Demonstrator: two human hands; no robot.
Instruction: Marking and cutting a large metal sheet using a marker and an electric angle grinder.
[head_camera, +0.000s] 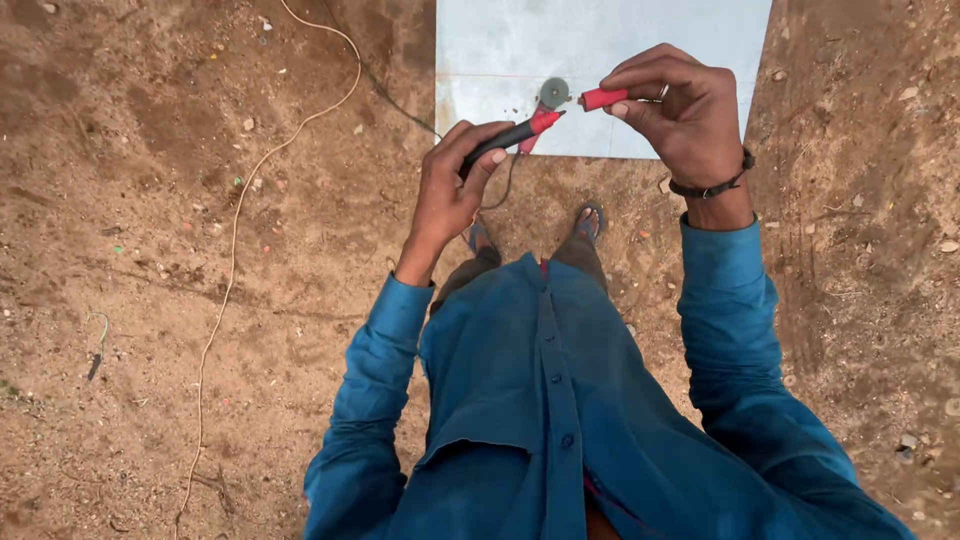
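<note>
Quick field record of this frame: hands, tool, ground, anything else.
left hand: grips the black body of the small angle grinder
right hand: closed on the red side handle at the grinder head
disc: round, grey, between the hands
tile: pale slab on the dirt below
cord: light cable trailing over the soil

Outdoor setting beneath me: bare reddish-brown dirt ground (150, 200), scattered with pebbles and small debris, under soft, even daylight. A pale cord (235, 215) curves across the left side. A light blue-white tile slab (600, 40) lies flat at the far centre.
</note>
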